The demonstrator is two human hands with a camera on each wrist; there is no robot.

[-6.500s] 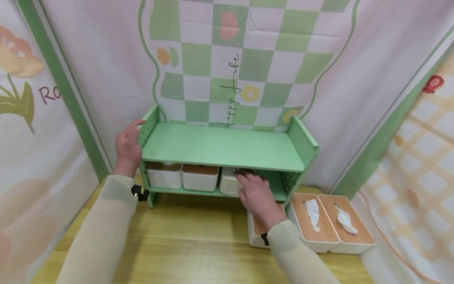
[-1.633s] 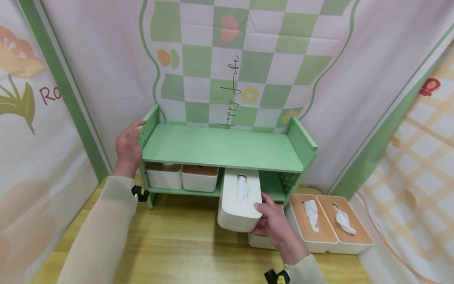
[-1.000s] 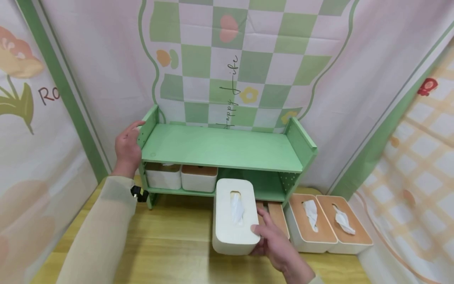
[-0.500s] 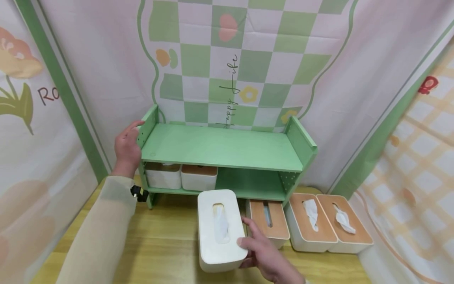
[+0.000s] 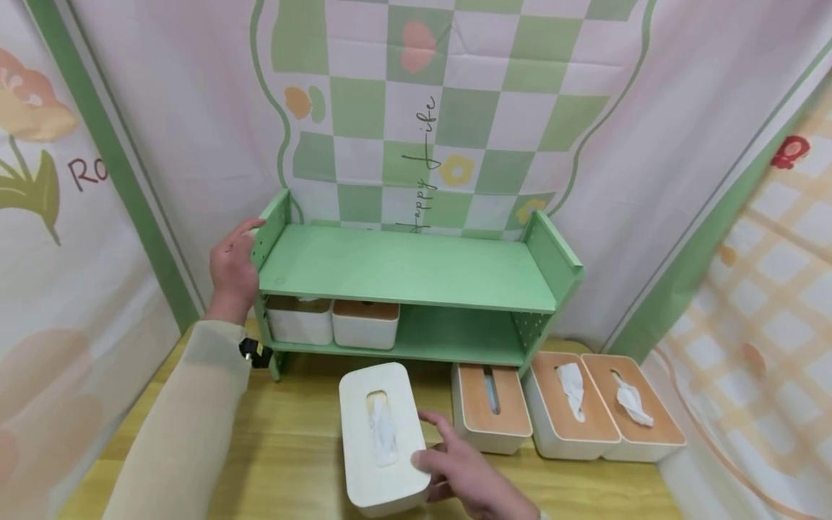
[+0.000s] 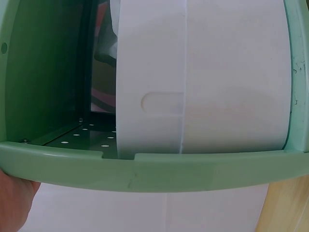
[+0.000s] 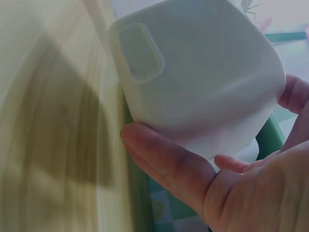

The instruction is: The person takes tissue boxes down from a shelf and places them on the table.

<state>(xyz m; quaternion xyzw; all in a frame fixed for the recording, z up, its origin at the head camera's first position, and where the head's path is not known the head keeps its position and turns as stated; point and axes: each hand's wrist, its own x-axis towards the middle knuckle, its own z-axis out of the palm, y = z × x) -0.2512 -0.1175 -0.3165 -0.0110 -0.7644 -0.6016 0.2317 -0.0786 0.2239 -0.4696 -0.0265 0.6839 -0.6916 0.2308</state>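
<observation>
A cream tissue box (image 5: 380, 433) with a white tissue in its oval slot is held by my right hand (image 5: 464, 469), in front of the shelf. Thumb on the lid and fingers below grip its right near corner. In the right wrist view the tissue box (image 7: 203, 67) shows its smooth end, tilted, with the right hand (image 7: 193, 179) round it. My left hand (image 5: 234, 267) holds the left side panel of the green shelf (image 5: 409, 267) from outside, its fingertips at the top edge. The left wrist view catches only part of the left hand (image 6: 17, 198).
Two white boxes with wood-coloured lids, a left one (image 5: 300, 321) and a right one (image 5: 366, 325), stand in the lower tier. On the table (image 5: 299, 448), three similar boxes sit at right: one by the shelf leg (image 5: 492, 408), a middle one (image 5: 575, 404) and an outer one (image 5: 633, 404).
My right hand has drawn the cream tissue box out of the lower tier and carried it forward and left over the table. The left hand has stayed at the shelf's side.
</observation>
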